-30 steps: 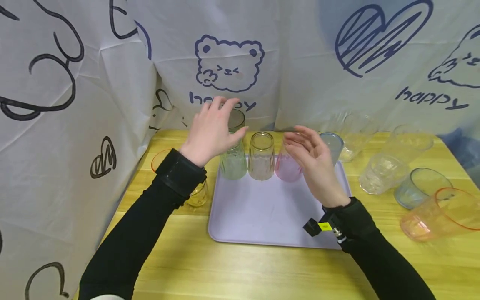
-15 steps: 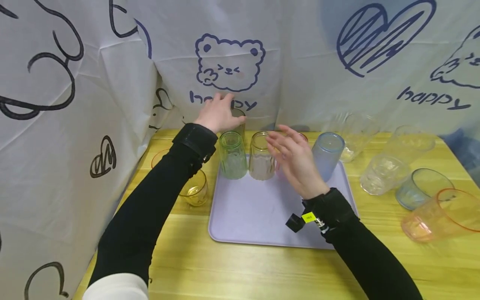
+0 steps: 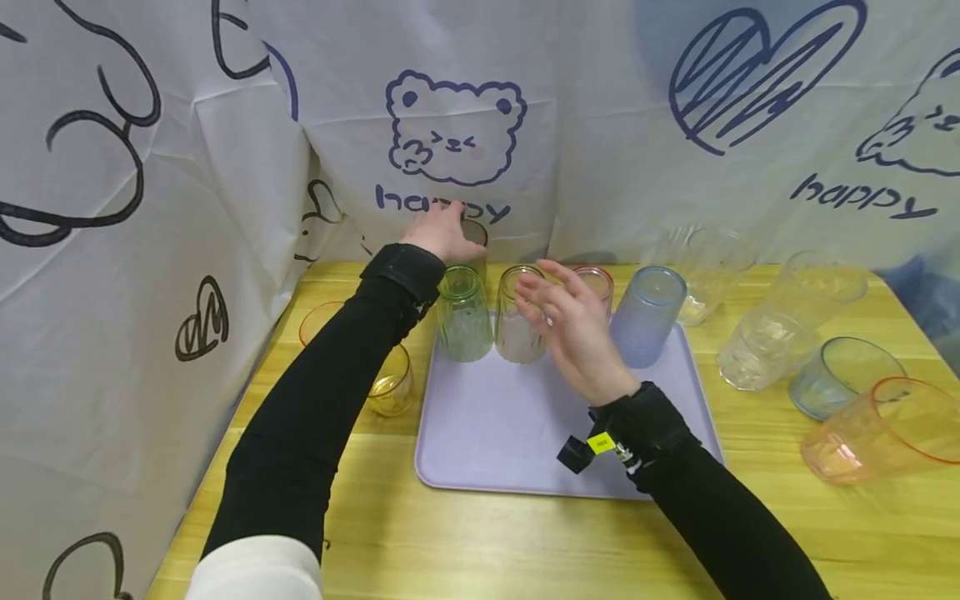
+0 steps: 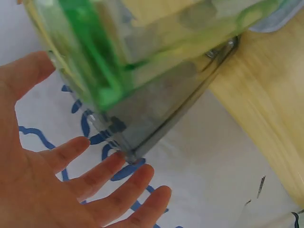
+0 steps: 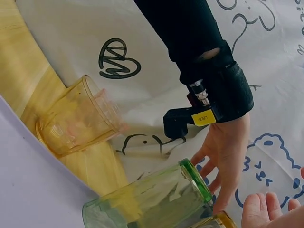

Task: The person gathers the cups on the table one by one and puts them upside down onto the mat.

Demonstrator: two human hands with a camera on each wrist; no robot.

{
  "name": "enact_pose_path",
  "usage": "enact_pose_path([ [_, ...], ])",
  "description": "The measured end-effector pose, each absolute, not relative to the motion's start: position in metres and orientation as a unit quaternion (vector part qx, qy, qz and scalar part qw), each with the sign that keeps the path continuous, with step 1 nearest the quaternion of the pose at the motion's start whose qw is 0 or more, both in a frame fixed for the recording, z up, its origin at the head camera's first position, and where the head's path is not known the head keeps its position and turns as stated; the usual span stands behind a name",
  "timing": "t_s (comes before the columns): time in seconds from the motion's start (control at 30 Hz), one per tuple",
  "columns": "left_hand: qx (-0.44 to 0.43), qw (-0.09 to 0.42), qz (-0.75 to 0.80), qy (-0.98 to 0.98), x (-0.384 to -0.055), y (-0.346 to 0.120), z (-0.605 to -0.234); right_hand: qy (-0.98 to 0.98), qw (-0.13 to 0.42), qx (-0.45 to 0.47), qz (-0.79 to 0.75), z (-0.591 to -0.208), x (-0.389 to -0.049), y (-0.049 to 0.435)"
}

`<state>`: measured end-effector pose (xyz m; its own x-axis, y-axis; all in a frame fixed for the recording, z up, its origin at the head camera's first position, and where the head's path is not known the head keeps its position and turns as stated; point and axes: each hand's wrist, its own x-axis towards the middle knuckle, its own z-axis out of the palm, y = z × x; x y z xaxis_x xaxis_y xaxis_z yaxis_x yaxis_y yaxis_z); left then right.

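Note:
My left hand reaches behind the green glass to a grey glass at the back of the table. In the left wrist view, the spread fingers lie right at the grey glass's end, with the thumb on its other side. My right hand hovers over the lilac tray, fingers loosely bent and holding nothing. It overlaps a clear glass with an amber rim and a pink glass. A blue glass stands at the right of this row.
A yellow glass and an orange-rimmed glass stand left of the tray. On the right are several clear glasses, a grey-blue glass and an orange glass. A white patterned cloth hangs behind the table.
My left hand has moved forward and lowered toward the grey glass. The right hand has shifted left from in front of the pink glass, uncovering the blue one.

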<state>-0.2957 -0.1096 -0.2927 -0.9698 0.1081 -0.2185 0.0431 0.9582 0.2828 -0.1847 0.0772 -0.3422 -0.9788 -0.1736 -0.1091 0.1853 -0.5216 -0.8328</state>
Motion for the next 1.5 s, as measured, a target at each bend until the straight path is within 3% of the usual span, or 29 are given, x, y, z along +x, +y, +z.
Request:
enact_pose_path([
  [0.43, 0.006, 0.153, 0.16, 0.975, -0.296, -0.139, -0.286, 0.478, 0.108, 0.009, -0.872, -0.349, -0.179, 0.068],
  [1.03, 0.03, 0.206, 0.238, 0.949, -0.299, -0.244, -0.299, 0.437, 0.164, 0.015, -0.884, -0.365, -0.164, 0.039],
  [1.27, 0.031, 0.222, 0.242, 0.944, -0.297, -0.248, -0.308, 0.366, 0.214, 0.058, -0.904, -0.374, -0.161, 0.024],
  [1.5, 0.003, 0.219, 0.251, 0.943, -0.302, -0.241, -0.316, 0.332, 0.228, 0.092, -0.911, -0.382, -0.159, 0.013],
])
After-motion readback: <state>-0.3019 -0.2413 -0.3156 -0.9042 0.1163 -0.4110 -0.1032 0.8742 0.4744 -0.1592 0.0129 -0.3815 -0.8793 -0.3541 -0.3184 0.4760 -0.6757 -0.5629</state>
